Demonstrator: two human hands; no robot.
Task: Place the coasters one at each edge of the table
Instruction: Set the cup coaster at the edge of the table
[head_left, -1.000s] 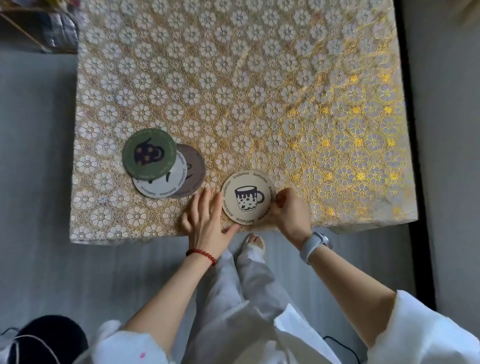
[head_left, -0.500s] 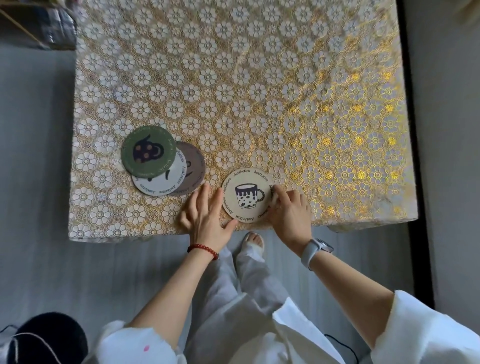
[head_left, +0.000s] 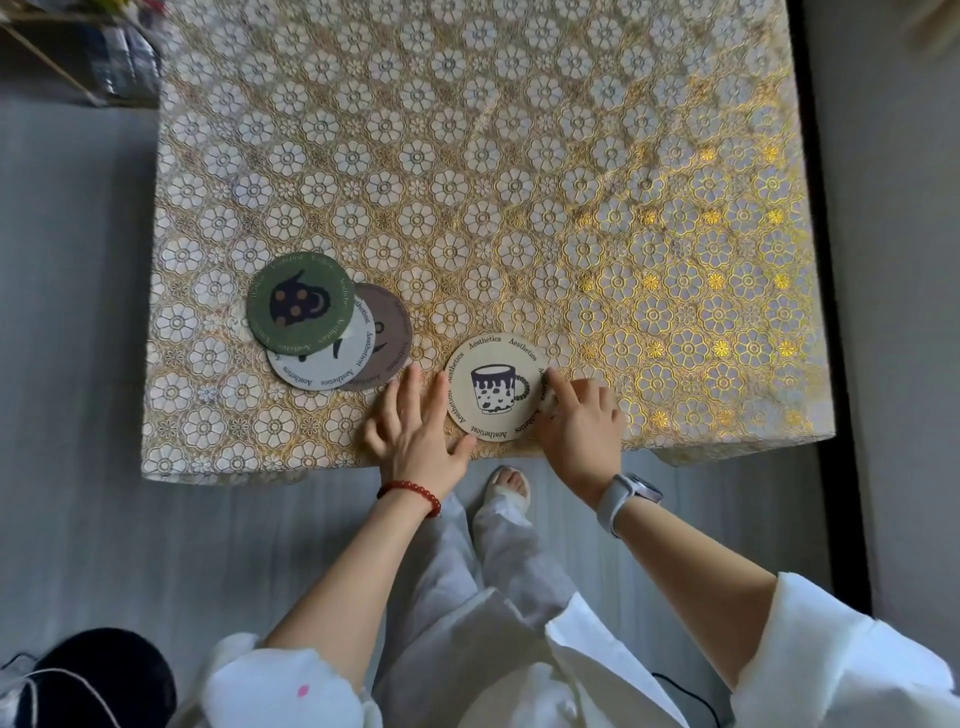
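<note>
A cream coaster (head_left: 496, 387) with a mug drawing lies flat near the table's (head_left: 519, 156) near edge. My left hand (head_left: 415, 431) rests open on the cloth at its left rim, thumb touching the lower edge. My right hand (head_left: 582, 426) lies at its right rim, fingertips on the coaster's edge. To the left, three coasters overlap in a pile: a green one (head_left: 298, 304) on top, a white one (head_left: 324, 358) under it, a taupe one (head_left: 387, 332) at the right.
The table wears a gold and white floral lace cloth with grey floor around it. A dark round object (head_left: 104, 675) sits on the floor at lower left. A shelf with items (head_left: 93, 57) stands at upper left. A dark strip (head_left: 826, 260) runs along the right side.
The cream coaster has slid slightly away from the near edge. My right hand went from a closed pinch at the rim to flatter fingers on the coaster's edge. The pile is unmoved.
</note>
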